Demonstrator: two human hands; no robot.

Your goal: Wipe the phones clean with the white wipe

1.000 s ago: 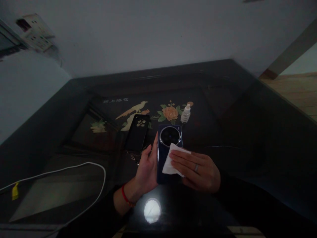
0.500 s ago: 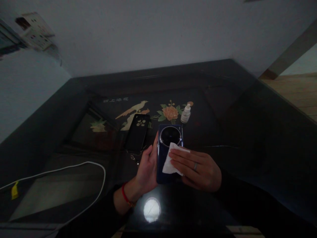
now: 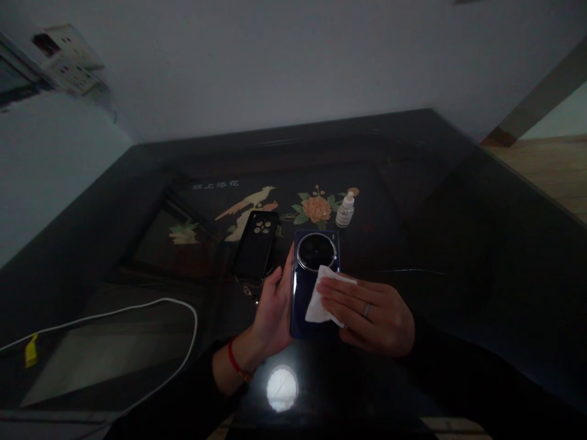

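Dark lacquered surface (image 3: 413, 183) here, glossy, with a pale inlaid bird (image 3: 247, 201) and an orange peony (image 3: 316, 209), plus a strip of wood floor (image 3: 550, 165) off past the far corner. Both hands are on the job: the left hand (image 3: 274, 311), red string bracelet (image 3: 235, 360) on the wrist, cradles a navy blue phone (image 3: 300, 299) with fingers curled around its edge, and the right hand (image 3: 367, 311), wearing a silver ring (image 3: 367, 309), lies flat, fingers together, pressing a folded white wipe (image 3: 320, 302) onto the shiny back, just below the big round camera ring (image 3: 315, 251). So far the phone is out of its case, and that ridged black phone case (image 3: 255, 244) sits just past the left hand. A small clear bottle (image 3: 345, 212) with a white cap stands beyond the phone, and a white cable (image 3: 192, 324) loops off left. Can't tell how much of the back has been wiped.
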